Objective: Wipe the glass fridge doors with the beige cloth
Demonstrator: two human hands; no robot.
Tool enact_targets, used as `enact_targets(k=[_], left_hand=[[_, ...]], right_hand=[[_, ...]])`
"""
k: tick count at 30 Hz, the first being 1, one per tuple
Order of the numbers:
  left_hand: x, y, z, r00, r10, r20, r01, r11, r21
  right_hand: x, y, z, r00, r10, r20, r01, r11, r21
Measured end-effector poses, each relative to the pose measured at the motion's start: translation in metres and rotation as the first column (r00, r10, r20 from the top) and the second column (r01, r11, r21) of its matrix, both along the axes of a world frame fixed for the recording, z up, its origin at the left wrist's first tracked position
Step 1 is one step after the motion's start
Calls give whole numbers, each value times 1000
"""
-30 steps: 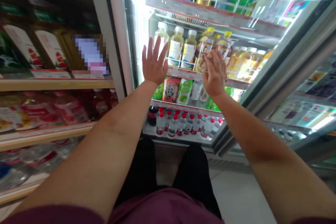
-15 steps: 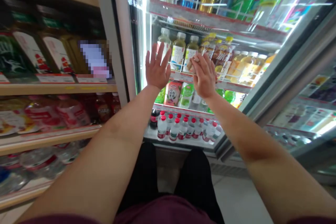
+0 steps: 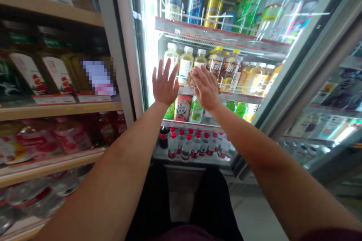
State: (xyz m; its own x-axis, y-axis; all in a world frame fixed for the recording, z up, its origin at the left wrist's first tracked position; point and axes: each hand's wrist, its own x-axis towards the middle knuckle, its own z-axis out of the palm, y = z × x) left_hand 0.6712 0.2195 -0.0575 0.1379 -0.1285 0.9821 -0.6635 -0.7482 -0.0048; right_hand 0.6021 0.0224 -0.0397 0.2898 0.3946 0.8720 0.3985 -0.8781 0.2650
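My left hand [image 3: 165,88] is raised palm forward, with its fingers spread, in front of the left side of a lit drinks fridge. It holds nothing. To its right, my right hand [image 3: 207,87] reaches forward with its fingers close together over a crumpled brownish thing [image 3: 192,79], which shows at the fingertips; its kind is hard to make out. Behind the hands stand white-capped bottles [image 3: 186,62] and brown tea bottles with yellow caps [image 3: 232,67]. Below them are a red drink carton [image 3: 182,108] and green drink packs [image 3: 196,110].
Tall cans [image 3: 195,2] and green bottles [image 3: 256,0] fill the upper fridge shelf. Red-capped water bottles [image 3: 186,147] stand at the bottom. A metal door frame [image 3: 296,64] slants along the right. Wooden shelves [image 3: 56,110] with bottles line the left.
The view has shifted, so the shelves sit lower in the picture. My right hand has moved slightly left towards my left hand. My left hand stays spread in nearly the same place.
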Motion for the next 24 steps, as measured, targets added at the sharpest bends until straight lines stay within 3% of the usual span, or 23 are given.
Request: enact_targets(k=[5, 11, 16, 19, 21, 24], left_hand=[[4, 2, -1, 999, -25, 38, 25, 1000, 12], [-14, -7, -12, 982, -153, 107, 160, 986, -53], [-40, -31, -27, 943, -314, 110, 293, 941, 169], [-46, -41, -30, 926, -348, 143, 307, 919, 248], [-46, -41, -30, 929, -329, 172, 273, 919, 284], [-44, -38, -28, 950, -243, 193, 169, 927, 335]], right_hand=[[1, 11, 8, 1000, -2, 8, 2, 999, 50], [-1, 22, -10, 999, 1, -36, 1, 998, 64], [5, 33, -6, 989, 121, -82, -102, 973, 208], [11, 29, -5, 974, 203, -99, -172, 952, 254], [11, 18, -7, 968, 232, -101, -207, 956, 206], [2, -16, -7, 979, 186, -87, -185, 982, 25]])
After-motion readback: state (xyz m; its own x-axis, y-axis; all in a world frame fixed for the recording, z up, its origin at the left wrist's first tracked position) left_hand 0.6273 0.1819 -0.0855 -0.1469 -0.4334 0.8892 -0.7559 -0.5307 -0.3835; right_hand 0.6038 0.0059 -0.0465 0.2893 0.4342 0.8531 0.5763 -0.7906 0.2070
